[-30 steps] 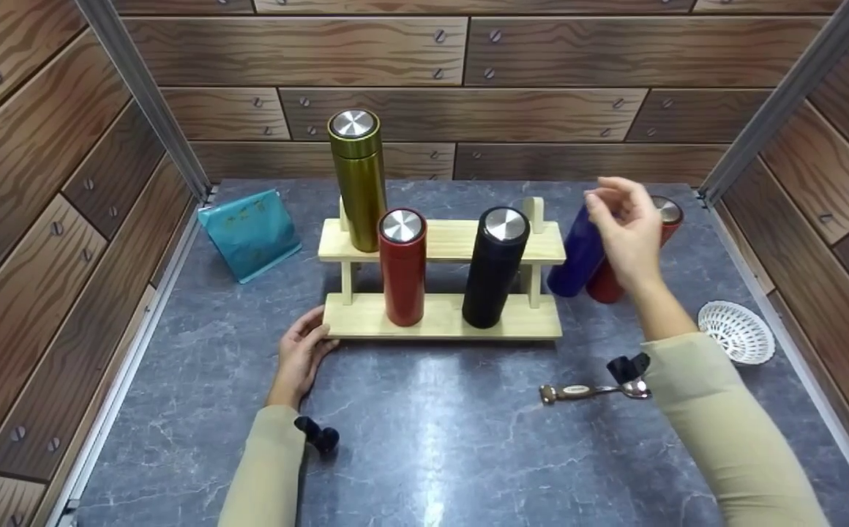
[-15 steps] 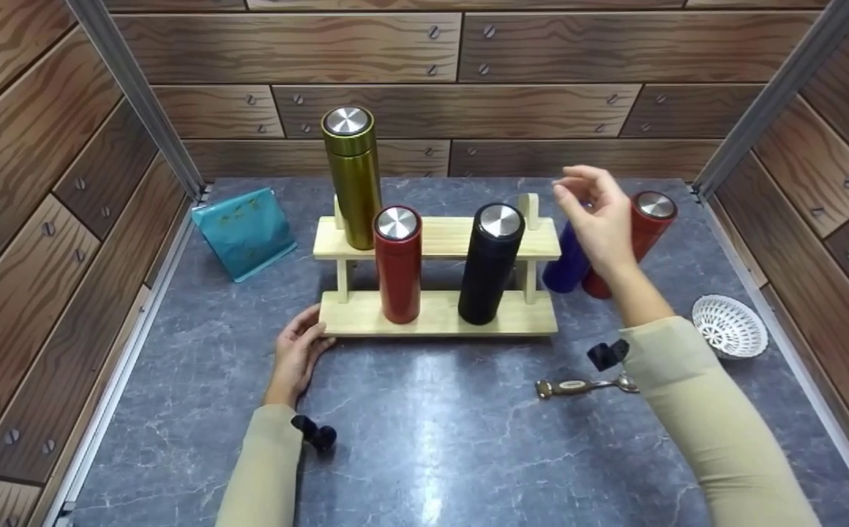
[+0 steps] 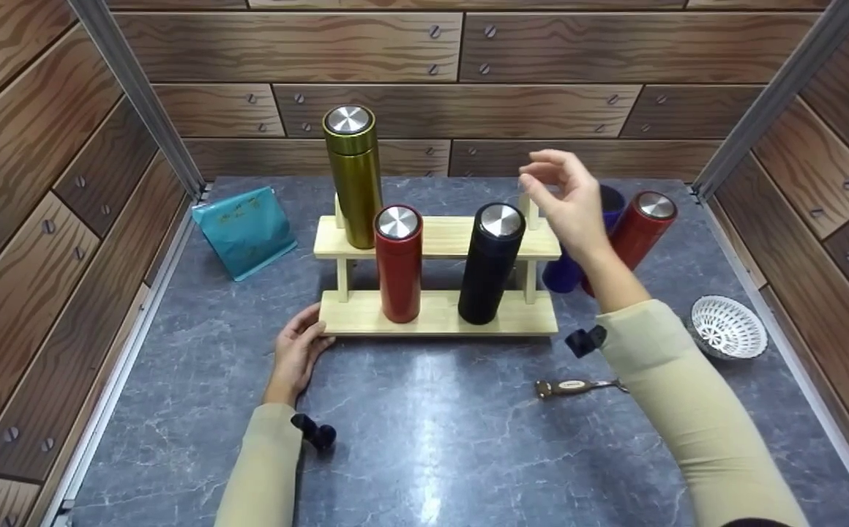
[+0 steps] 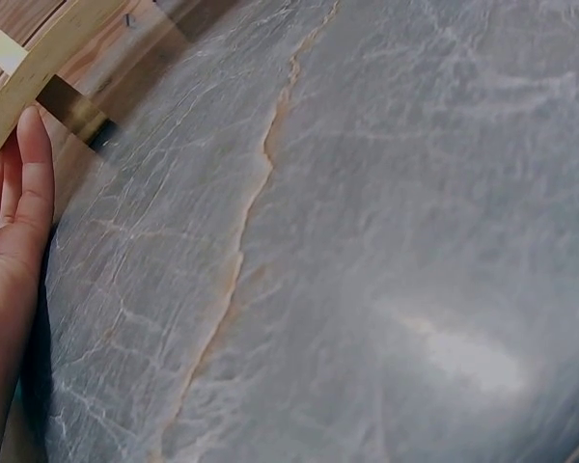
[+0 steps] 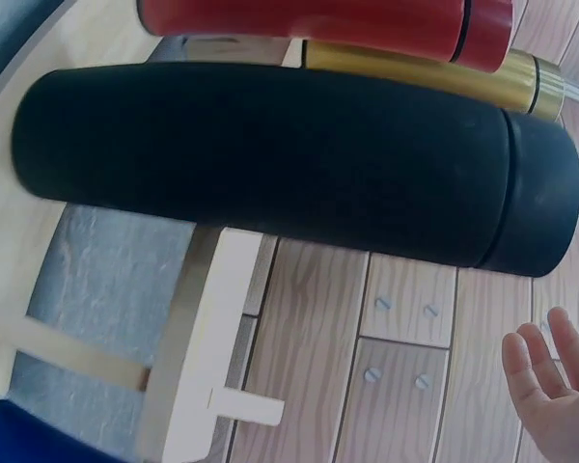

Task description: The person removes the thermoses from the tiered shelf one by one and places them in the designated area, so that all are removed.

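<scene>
A two-tier wooden rack [image 3: 439, 313] stands mid-table. My left hand [image 3: 298, 353] grips the left end of its lower board, thumb at the front edge. In the left wrist view the thumb [image 4: 36, 159] lies against the board's edge [image 4: 24, 95]. My right hand [image 3: 567, 201], holding nothing, hovers by the upper tier's right end, fingers loosely bent. Left of it, a black thermos flask [image 3: 490, 271] stands on the lower board beside a red thermos flask [image 3: 399, 274]. A gold thermos flask [image 3: 355, 187] stands on the upper tier's left.
Behind my right forearm stand a blue flask [image 3: 562, 274], partly hidden, and another red flask [image 3: 640, 230]. A white woven basket [image 3: 728, 327] lies at the right. A brown-handled utensil [image 3: 574, 386] lies in front, its far end behind the sleeve. A teal pouch [image 3: 245, 233] stands at left.
My right hand has moved left, from over the blue and red flasks at the right to the rack's right end. My left hand has stayed on the rack's corner.
</scene>
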Tool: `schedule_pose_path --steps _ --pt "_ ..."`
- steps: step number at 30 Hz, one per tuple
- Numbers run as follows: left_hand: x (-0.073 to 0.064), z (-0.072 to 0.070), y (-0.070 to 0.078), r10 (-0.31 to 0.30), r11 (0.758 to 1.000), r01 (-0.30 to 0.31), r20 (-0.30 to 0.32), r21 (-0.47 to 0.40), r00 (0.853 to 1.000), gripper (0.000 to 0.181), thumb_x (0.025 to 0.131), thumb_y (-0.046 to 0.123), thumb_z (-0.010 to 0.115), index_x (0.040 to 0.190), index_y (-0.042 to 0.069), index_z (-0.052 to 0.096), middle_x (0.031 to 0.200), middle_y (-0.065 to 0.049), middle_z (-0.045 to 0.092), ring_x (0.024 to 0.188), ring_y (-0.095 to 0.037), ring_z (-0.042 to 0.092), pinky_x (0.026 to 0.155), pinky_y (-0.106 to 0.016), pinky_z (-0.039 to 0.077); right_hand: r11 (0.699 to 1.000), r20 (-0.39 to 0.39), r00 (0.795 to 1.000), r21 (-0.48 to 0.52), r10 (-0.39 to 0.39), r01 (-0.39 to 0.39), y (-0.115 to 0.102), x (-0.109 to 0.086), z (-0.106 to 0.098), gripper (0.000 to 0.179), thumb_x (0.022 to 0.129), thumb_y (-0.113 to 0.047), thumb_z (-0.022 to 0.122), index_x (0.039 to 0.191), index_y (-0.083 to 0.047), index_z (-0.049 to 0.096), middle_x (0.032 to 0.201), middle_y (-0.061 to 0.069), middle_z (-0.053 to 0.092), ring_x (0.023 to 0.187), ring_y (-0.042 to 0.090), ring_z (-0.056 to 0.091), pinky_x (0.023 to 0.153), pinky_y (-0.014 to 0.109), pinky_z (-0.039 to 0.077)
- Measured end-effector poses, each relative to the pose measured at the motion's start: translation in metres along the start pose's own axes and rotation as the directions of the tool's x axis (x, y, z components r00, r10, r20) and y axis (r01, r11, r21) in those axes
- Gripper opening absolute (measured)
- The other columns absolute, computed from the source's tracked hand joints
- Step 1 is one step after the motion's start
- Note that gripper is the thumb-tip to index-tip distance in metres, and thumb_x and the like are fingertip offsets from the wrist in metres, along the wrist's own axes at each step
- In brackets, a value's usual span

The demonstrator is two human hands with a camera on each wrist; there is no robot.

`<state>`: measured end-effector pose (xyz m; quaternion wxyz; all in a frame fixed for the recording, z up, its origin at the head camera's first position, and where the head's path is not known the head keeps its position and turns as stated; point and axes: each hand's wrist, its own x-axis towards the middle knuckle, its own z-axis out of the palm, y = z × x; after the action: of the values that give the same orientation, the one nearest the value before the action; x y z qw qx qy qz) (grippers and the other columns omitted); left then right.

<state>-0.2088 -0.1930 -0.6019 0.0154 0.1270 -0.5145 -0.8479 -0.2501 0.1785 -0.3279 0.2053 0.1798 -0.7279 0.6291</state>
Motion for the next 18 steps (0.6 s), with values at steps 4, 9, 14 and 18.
schedule_pose_path --steps 4,9,14,18 --pt "0.000 0.000 0.000 -0.010 1.000 0.010 -0.007 -0.001 1.000 0.045 0.084 0.000 0.064 0.127 0.004 0.054 0.122 -0.014 0.052 0.091 -0.022 0.061 0.072 -0.034 0.055 1.000 0.034 0.999 -0.005 0.012 -0.012 -0.002 0.005 0.009 0.030 0.084 0.002 0.064 0.113 0.005 0.056 0.103 0.024 0.061 0.092 0.020 0.059 0.078 0.026 0.052" --pt "0.000 0.000 0.000 0.003 1.000 -0.003 0.005 -0.004 1.000 0.046 0.083 0.001 0.065 0.128 0.003 0.053 0.122 -0.014 0.052 0.091 -0.022 0.061 0.072 -0.034 0.055 1.000 0.071 0.997 -0.009 0.029 -0.028 0.001 0.011 0.020 0.034 0.084 -0.004 0.067 0.115 0.000 0.056 0.104 0.019 0.063 0.095 0.024 0.059 0.078 0.027 0.052" --pt "0.000 -0.001 -0.002 0.017 1.000 -0.017 0.010 -0.007 1.000 0.045 0.084 0.000 0.064 0.127 0.003 0.053 0.120 -0.015 0.052 0.089 -0.021 0.061 0.072 -0.033 0.055 0.999 0.132 0.990 -0.015 0.044 -0.042 -0.014 0.013 0.033 0.038 0.084 -0.002 0.066 0.118 0.006 0.052 0.106 0.019 0.062 0.098 0.027 0.059 0.080 0.031 0.052" --pt "0.000 -0.001 -0.003 0.024 1.000 -0.024 0.008 -0.012 1.000 0.044 0.084 -0.001 0.063 0.126 0.003 0.054 0.119 -0.015 0.053 0.088 -0.021 0.061 0.071 -0.033 0.055 0.999 0.161 0.986 -0.021 0.038 -0.035 -0.031 0.014 0.045 0.038 0.084 0.001 0.065 0.119 0.009 0.050 0.105 0.022 0.061 0.097 0.029 0.059 0.085 0.032 0.049"
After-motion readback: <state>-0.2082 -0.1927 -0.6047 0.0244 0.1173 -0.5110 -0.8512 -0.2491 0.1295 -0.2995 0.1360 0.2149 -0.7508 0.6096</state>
